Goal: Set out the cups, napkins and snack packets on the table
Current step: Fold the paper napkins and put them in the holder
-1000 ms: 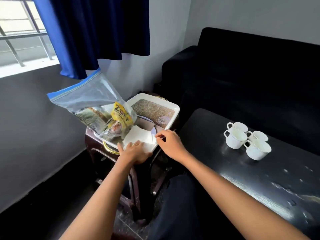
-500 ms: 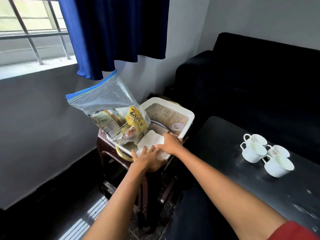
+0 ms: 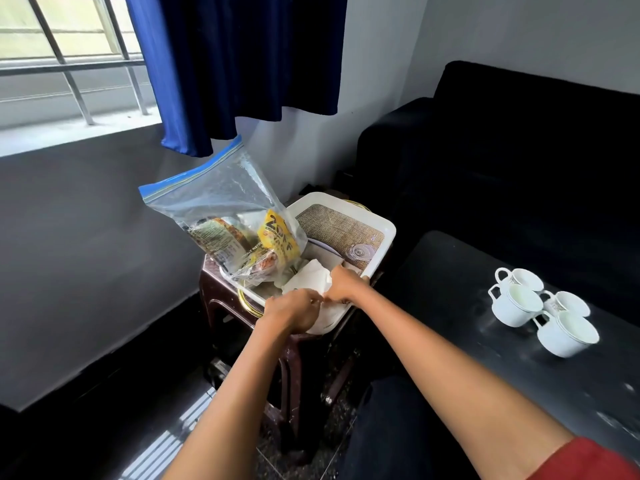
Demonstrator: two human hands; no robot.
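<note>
A white tray sits on a dark brown stool. In the tray lies a stack of white napkins. My left hand and my right hand both pinch the napkins at the tray's near edge, and the top ones are lifted and crumpled. A clear zip bag with snack packets leans upright in the tray's left part. Several white cups stand grouped on the black table to the right.
A woven brown mat lies in the tray's far part. A black sofa stands behind the table. A blue curtain hangs over the stool, beside a barred window. My dark-trousered leg is between stool and table.
Both hands have closed on the napkins and lifted their top layers at the tray's near edge. The camera has turned, so the view has shifted.
</note>
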